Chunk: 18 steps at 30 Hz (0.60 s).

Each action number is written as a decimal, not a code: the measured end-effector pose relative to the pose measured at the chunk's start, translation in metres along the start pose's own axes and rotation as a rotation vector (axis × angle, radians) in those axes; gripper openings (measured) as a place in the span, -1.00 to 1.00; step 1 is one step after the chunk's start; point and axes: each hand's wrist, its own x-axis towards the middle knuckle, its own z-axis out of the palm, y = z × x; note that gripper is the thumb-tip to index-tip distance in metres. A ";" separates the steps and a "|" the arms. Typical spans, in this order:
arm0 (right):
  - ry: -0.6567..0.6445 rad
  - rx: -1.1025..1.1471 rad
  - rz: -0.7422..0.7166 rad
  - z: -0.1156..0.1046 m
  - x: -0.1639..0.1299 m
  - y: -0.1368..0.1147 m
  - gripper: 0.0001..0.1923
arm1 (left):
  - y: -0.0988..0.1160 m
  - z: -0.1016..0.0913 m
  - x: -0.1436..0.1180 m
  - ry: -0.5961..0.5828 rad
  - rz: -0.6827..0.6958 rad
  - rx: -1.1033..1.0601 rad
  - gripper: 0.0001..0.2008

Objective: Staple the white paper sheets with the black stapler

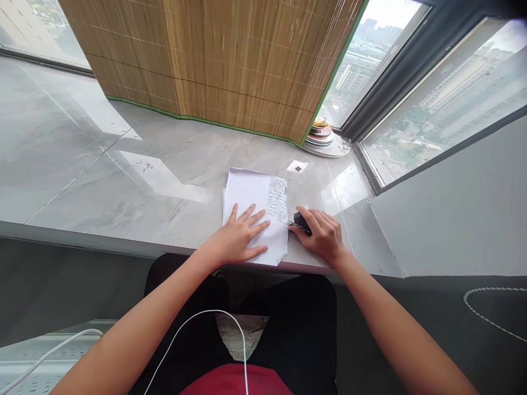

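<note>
White sheets of paper (247, 189) lie on the grey stone ledge in front of me. My left hand (242, 236) rests flat on them with its fingers spread. A dense patch of staples (277, 198) runs down the paper's right side in tight rows. At the paper's right edge, my right hand (323, 230) is wrapped round a small black stapler (302, 223), its metal nose against the edge of the sheets. Part of the stapler is hidden by my fingers. The paper's lower right corner is bent.
Behind the paper lies a small white piece with dark staple strips (297, 167). Loose staples (144, 165) are scattered on the ledge (185, 159) at left. Stacked plates (323, 140) stand by the window, beside a hanging bamboo blind (214, 60). A white cable (214, 311) crosses my lap.
</note>
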 end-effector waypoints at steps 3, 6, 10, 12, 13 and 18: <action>0.058 0.055 0.035 0.001 -0.002 0.002 -0.61 | 0.001 -0.001 0.000 0.027 -0.011 -0.006 -0.40; 0.168 0.184 0.138 -0.009 0.005 0.002 -0.64 | 0.004 -0.002 0.000 0.044 -0.040 0.006 -0.44; 0.229 0.556 0.353 -0.031 0.036 0.000 -0.64 | 0.008 -0.002 0.001 0.032 -0.075 0.038 -0.42; 0.171 0.775 0.365 -0.032 0.061 0.002 -0.61 | 0.008 -0.004 0.002 0.020 -0.089 0.030 -0.42; 0.132 0.853 0.330 -0.029 0.075 0.004 -0.60 | 0.006 -0.006 0.003 0.010 -0.096 0.015 -0.44; 0.061 1.021 0.185 0.015 0.130 0.017 -0.53 | -0.020 -0.025 0.017 -0.137 -0.056 -0.169 -0.59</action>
